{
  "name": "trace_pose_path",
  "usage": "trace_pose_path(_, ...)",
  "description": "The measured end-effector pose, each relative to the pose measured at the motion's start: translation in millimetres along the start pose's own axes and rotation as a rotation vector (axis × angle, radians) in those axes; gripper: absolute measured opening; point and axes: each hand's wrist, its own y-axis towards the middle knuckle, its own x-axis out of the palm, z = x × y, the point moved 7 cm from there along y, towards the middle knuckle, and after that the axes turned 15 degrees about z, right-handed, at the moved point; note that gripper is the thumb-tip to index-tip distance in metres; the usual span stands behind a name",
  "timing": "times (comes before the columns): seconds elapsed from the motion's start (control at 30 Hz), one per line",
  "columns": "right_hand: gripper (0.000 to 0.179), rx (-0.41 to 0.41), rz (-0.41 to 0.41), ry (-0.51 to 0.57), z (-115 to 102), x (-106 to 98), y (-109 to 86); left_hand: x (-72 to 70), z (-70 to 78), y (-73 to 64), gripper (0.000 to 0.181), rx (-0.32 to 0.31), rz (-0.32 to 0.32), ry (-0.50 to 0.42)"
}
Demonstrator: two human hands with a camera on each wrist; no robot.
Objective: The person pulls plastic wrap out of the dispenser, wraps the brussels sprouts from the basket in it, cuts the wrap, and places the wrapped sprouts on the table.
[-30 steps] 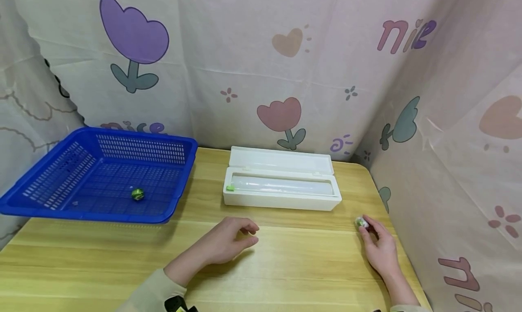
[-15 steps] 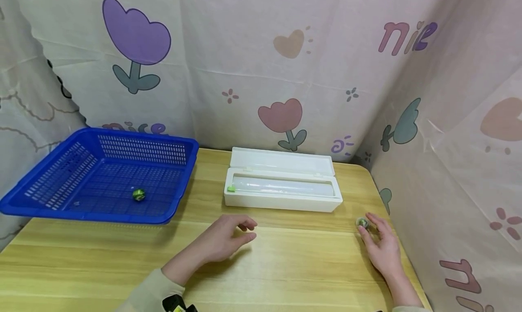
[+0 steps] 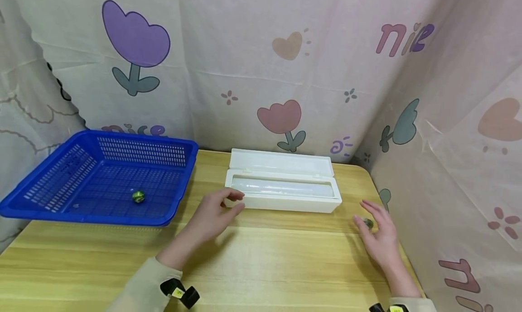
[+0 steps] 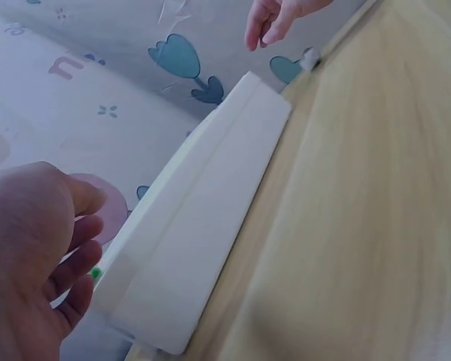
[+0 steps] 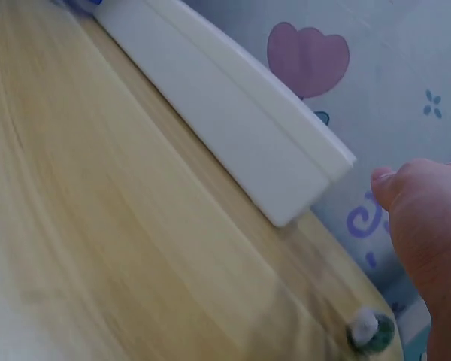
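Note:
My left hand (image 3: 213, 214) hovers at the front left corner of a white cling film dispenser box (image 3: 289, 204), its fingers loosely bent and holding nothing. The box lid stands open at the back, and a roll of cling film (image 3: 285, 187) lies inside. Beside the left fingers, a bit of the green slider (image 4: 95, 274) shows in the left wrist view; the hand covers it in the head view. My right hand (image 3: 380, 239) is raised with fingers spread, above a small green ball (image 5: 371, 332) wrapped in clear film with a whitish twist on top.
At the left a blue plastic basket (image 3: 85, 218) holds another small green ball (image 3: 138, 196). The wooden table (image 3: 277, 262) ends at a patterned curtain (image 3: 228, 40) behind and on the right.
My right hand has let go of the wrapped ball and lifted with fingers spreading. My left hand has moved forward and left, to the box's front left corner.

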Motion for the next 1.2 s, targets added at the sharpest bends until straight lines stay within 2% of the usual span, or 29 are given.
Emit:
trace_pose_path(0.13,0.051,-0.047,-0.003,0.056,-9.5,10.2,7.4,-4.7,-1.6,13.6,0.022,0.036,0.055,0.035)
trace_pose_path(0.27,0.05,-0.09,-0.037,0.102,-21.7,27.4,15.5,-3.3,-4.9,27.6,0.022,0.072,0.066,0.086)
trace_pose_path(0.53,0.039,-0.1,-0.147,0.114,-38.8,62.8,35.9,10.4,-9.9,47.2,0.022,0.078,-0.031,0.149)
trace_pose_path(0.77,0.022,-0.134,-0.246,0.121,-40.1,88.6,45.5,20.3,-10.4,55.3,0.019,0.121,-0.128,0.263)
trace_pose_path(0.97,0.018,-0.139,-0.293,0.099,-37.1,99.3,48.0,24.3,-12.2,61.7,0.022,0.133,-0.171,0.352)
trace_pose_path(1.2,0.019,-0.099,-0.362,0.033,-33.0,106.4,52.0,31.5,-17.4,64.7,0.03,0.078,-0.26,0.454)
